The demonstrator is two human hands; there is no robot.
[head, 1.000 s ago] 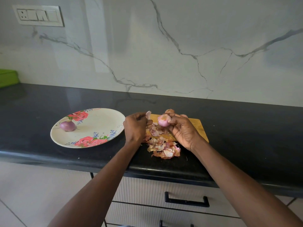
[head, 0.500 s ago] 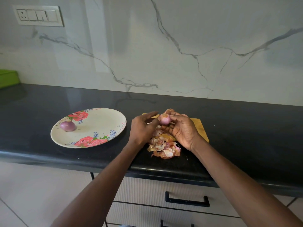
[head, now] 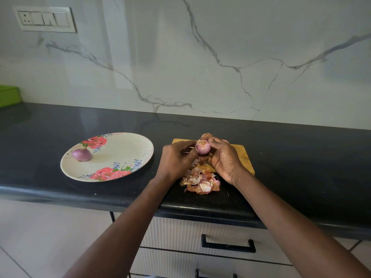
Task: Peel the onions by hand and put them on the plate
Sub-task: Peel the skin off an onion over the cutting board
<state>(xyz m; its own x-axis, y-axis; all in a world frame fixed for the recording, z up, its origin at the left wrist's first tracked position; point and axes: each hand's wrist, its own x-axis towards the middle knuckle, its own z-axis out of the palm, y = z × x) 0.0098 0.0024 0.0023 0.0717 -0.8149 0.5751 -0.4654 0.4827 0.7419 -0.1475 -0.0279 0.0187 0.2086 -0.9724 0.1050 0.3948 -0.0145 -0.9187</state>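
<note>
Right hand point(head: 224, 159) cupping small pink half-peeled onion point(head: 203, 147) above papery peel pile point(head: 200, 180); left hand point(head: 176, 159) pinching its skin.

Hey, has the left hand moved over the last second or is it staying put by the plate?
Yes. The left hand has moved right, away from the plate, to the onion held over the cutting board.

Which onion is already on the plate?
The purple onion lying alone at the plate's left side. Another onion is held in both hands, and a third sits behind them, mostly hidden.
</note>
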